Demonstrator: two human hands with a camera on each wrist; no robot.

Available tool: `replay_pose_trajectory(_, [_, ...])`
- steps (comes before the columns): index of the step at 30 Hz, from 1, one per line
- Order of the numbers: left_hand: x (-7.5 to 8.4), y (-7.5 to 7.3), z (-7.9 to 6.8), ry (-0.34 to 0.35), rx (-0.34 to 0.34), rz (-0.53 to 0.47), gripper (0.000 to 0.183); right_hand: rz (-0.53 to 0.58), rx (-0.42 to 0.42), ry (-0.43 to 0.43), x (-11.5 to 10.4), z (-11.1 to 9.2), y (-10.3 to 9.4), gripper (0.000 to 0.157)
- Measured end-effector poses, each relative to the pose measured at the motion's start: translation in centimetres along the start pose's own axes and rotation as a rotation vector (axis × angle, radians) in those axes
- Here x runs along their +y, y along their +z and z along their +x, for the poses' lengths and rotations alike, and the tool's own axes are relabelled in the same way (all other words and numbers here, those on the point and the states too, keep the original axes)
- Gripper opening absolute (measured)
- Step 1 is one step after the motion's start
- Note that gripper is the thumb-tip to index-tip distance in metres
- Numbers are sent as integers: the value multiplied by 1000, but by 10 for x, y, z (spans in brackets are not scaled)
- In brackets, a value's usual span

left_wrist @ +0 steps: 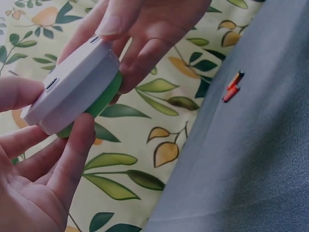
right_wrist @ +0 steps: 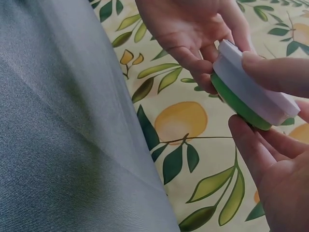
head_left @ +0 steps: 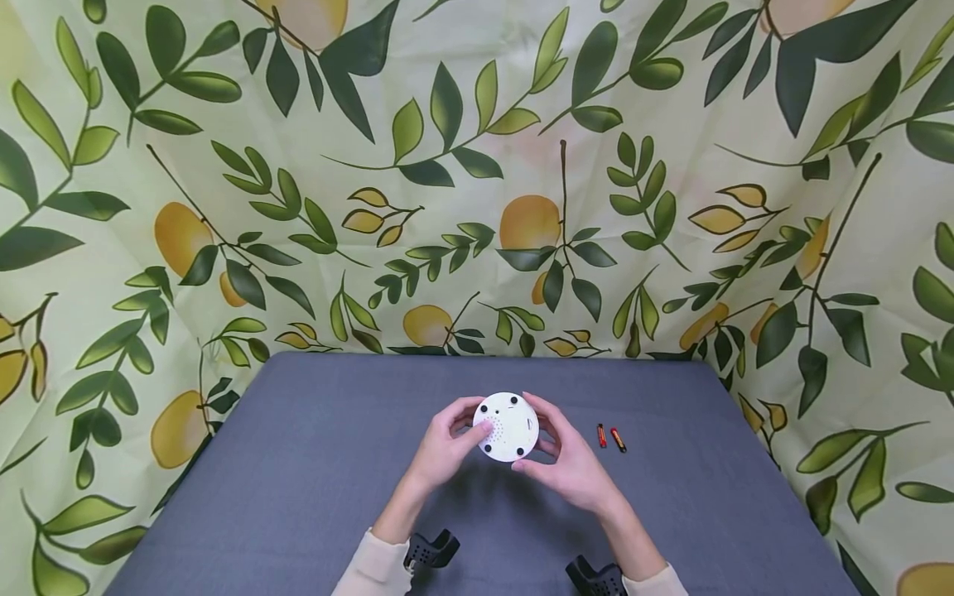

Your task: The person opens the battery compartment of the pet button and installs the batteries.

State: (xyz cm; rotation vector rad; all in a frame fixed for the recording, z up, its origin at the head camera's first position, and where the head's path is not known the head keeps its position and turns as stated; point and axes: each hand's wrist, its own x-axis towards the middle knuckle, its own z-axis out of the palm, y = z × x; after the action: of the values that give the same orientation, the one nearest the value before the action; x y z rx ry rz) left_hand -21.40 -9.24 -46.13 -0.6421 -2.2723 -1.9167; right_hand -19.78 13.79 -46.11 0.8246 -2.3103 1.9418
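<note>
Both hands hold up a round white device (head_left: 510, 436) with black feet and a patch of small holes on the face turned toward me. Its far side is a green layer (left_wrist: 107, 94), seen in the wrist views. My left hand (head_left: 445, 443) grips the left edge, thumb laid over the holes and fingers behind. On the opposite edge, my right hand (head_left: 570, 459) pinches the rim between thumb and fingers. In the left wrist view, slots mark the white side (left_wrist: 72, 79) of the device.
Two small red-and-black batteries (head_left: 602, 436) lie on the dark grey table (head_left: 335, 430), right of my right hand. Leaf-and-fruit patterned cloth (head_left: 477, 207) hangs behind the table and along both sides. Black wrist mounts (head_left: 432, 549) sit at both wrists.
</note>
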Motion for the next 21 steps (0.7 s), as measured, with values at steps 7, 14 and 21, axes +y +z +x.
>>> replay_pose_trajectory(7, [1, 0, 1, -8, -50, -26, 42, 36, 26, -21, 2, 2, -1, 90])
replay_pose_trajectory(14, [1, -2, -2, 20, -136, -58, 65, 139, -22, -58, 8, 2, -5, 88])
replay_pose_trajectory(21, [3, -4, -2, 61, -235, -118, 86, 271, -95, -41, 10, 1, -9, 84])
